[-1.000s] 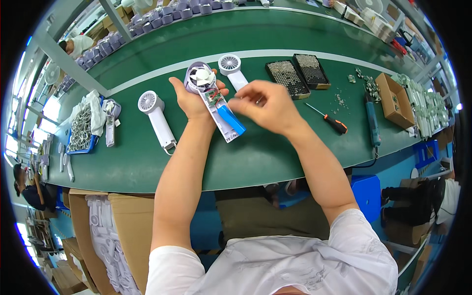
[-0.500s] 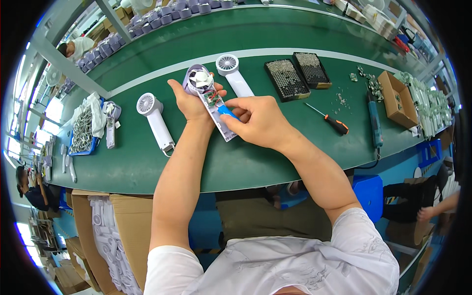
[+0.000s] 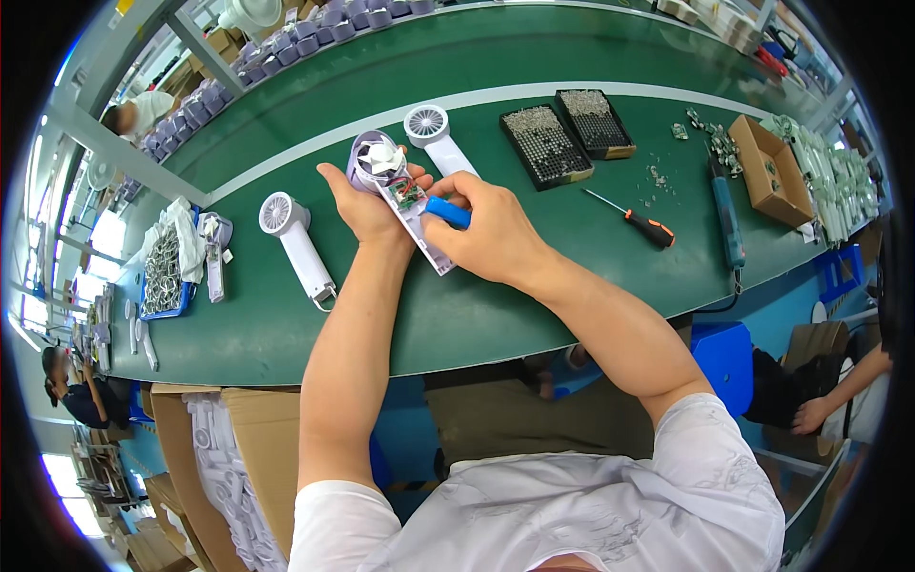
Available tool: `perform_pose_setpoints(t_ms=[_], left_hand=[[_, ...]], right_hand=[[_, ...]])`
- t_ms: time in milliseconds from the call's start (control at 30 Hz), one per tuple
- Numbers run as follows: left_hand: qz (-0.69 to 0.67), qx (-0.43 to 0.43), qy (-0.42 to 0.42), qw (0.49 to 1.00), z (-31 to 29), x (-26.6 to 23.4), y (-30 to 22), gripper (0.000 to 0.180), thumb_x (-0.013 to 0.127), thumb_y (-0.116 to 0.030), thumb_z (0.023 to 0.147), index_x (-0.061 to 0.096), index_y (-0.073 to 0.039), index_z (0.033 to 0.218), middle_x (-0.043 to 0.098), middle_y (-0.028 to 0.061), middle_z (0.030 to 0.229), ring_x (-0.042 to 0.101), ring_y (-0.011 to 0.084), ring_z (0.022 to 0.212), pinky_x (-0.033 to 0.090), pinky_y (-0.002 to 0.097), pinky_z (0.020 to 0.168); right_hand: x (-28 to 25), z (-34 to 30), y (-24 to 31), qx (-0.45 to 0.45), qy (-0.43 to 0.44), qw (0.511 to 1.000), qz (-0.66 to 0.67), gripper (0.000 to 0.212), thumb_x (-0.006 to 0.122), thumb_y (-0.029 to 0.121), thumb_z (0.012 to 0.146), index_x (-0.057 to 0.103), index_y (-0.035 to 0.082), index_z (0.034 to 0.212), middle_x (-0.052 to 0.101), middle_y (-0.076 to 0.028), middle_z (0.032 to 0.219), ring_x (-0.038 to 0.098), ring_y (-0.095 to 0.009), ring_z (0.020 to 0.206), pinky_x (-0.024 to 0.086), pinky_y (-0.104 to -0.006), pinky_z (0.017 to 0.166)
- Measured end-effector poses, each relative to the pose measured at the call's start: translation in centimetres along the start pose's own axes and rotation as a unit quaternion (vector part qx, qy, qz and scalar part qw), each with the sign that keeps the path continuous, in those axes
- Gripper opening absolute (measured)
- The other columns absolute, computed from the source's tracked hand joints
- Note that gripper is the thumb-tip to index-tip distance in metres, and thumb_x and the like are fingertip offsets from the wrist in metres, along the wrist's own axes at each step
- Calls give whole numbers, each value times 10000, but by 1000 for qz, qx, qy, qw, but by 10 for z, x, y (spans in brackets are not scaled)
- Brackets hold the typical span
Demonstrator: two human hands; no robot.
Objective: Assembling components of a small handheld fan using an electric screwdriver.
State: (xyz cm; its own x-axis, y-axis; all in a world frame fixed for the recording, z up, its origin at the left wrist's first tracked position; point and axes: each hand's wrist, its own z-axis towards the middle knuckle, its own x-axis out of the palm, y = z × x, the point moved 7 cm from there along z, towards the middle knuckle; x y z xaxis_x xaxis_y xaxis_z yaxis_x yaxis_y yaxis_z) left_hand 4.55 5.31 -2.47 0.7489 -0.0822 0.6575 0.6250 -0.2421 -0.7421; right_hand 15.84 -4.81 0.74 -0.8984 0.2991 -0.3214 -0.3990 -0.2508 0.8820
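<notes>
My left hand [image 3: 370,217] is wrapped from beneath around an opened handheld fan [image 3: 431,245], its palm under the head. A white fan wheel [image 3: 382,157] sits in the round head, and below it a small green circuit board [image 3: 404,194] shows with red wires. Between the thumb and fingers of my right hand [image 3: 496,234] is a blue cylindrical battery [image 3: 449,212], tilted over the handle, its near end by the board. Whether the battery touches the housing is hard to tell. Two closed handheld fans lie nearby, one left [image 3: 303,250] and one behind [image 3: 446,151].
Two black trays [image 3: 547,145] of small metal parts lie behind right. Farther right are an orange-black screwdriver [image 3: 653,230], a teal power screwdriver [image 3: 727,219] and a cardboard box [image 3: 767,191]. A blue tray [image 3: 170,310] with metal rings and another opened fan [image 3: 215,255] lie left.
My right hand has lifted the battery up out of the handle and tilted it, so more of it shows. My left hand still holds the opened fan; the view has shifted slightly.
</notes>
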Motion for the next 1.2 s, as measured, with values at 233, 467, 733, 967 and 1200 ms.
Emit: perform_pose_setpoints(t_ms=[233, 467, 733, 967, 1200], left_hand=[[-29, 2, 55, 998, -4, 9, 3, 936, 195, -775, 948, 626, 44, 1081, 655, 175, 862, 604, 285, 719, 518, 392, 646], [-48, -7, 143, 989, -7, 24, 7, 900, 261, -751, 945, 626, 63, 1061, 680, 206, 950, 666, 352, 891, 528, 468, 854], [-64, 29, 282, 957, -9, 33, -8, 513, 574, -299, 872, 582, 74, 1224, 668, 231, 1143, 652, 374, 1055, 480, 540, 1007], [-63, 21, 293, 954, -12, 36, -12, 501, 619, -251, 851, 578, 76, 1229, 667, 226, 1138, 653, 373, 1058, 466, 577, 1024], [-80, 39, 310, 947, -11, 37, -13, 452, 606, -267, 898, 578, 58, 1211, 674, 196, 1094, 664, 358, 1023, 433, 608, 1057]], right_hand=[[-6, 2, 4, -6, -35, 999, -27, 260, 728, 240, 849, 659, -7, 889, 686, -188, 747, 668, -333, 638, 516, -407, 608], [-17, 7, 4, 4, -48, 999, 10, 256, 735, 231, 850, 675, -15, 888, 671, -171, 715, 649, -293, 606, 492, -377, 578], [-27, 16, -9, 36, -7, 997, 75, 201, 760, 185, 877, 688, -3, 880, 634, -10, 714, 545, -50, 641, 441, -247, 567], [-25, 17, -10, 63, 18, 989, 130, 208, 771, 186, 874, 709, -8, 915, 662, -15, 749, 581, -52, 673, 457, -237, 588], [-25, 17, -10, 46, 31, 995, 82, 221, 781, 188, 863, 710, -8, 936, 675, -17, 764, 579, -53, 678, 467, -241, 599]])
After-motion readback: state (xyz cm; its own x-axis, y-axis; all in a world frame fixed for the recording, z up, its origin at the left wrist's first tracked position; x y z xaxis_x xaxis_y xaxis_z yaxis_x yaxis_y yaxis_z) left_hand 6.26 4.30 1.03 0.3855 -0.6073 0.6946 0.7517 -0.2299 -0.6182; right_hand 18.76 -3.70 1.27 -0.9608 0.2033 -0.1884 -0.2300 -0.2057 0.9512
